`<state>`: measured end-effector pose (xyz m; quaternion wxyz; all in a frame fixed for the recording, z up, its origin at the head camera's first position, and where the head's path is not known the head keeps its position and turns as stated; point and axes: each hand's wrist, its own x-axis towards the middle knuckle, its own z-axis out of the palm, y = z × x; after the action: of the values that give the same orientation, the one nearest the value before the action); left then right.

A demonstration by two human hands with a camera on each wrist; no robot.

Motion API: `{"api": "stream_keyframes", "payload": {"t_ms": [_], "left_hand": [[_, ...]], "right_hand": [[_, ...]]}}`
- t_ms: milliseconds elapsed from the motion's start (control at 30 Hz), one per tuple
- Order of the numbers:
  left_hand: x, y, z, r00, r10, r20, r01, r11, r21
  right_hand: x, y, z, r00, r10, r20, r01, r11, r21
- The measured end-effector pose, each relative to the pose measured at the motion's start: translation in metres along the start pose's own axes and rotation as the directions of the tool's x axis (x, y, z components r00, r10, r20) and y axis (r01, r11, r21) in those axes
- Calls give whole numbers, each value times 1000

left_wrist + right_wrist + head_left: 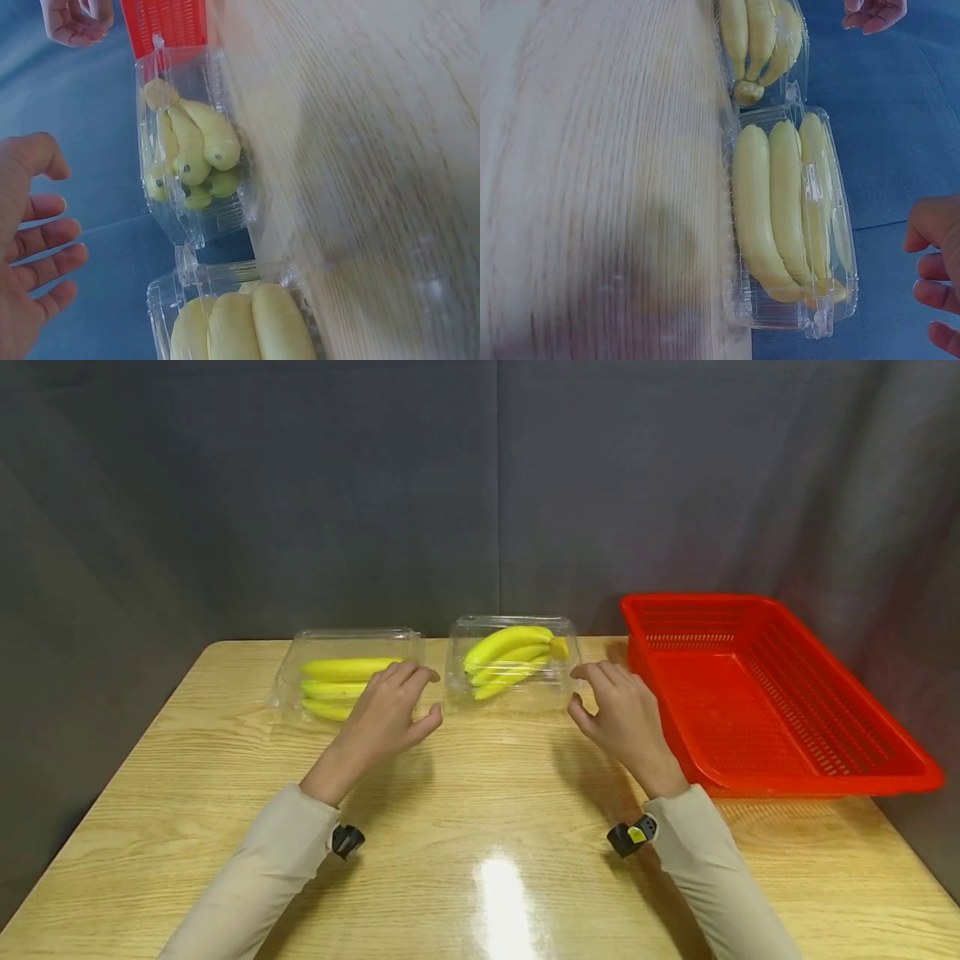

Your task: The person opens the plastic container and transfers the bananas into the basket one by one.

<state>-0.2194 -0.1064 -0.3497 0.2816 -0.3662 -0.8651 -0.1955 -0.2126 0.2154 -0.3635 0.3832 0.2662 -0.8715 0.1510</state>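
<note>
A clear plastic box (454, 664) stands at the back middle of the table, lid closed, holding a bunch of bananas (504, 650). To its left is a second clear box (288, 672) with yellow bananas (330, 688) inside, partly covered by my left hand in the head view. My left hand (381, 706) hovers with loosely bent fingers, between the two boxes and nearer me. On the other side, my right hand (621, 714) is raised by the right box's near right corner, thumb and fingers apart. Nothing is held in either hand.
A large red plastic basket (772, 710) with slotted walls occupies the right side of the table, close beside my right hand. Behind the wooden table (450, 827) hangs a dark curtain (360, 502).
</note>
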Motion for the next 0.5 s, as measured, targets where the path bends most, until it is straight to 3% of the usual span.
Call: {"api": "stream_keyframes", "payload": {"t_ms": [500], "left_hand": [[10,-1,13,999,20,48,-22,999,40]], "right_hand": [[-3,10,11,993,69,97,-70,998,1]]}}
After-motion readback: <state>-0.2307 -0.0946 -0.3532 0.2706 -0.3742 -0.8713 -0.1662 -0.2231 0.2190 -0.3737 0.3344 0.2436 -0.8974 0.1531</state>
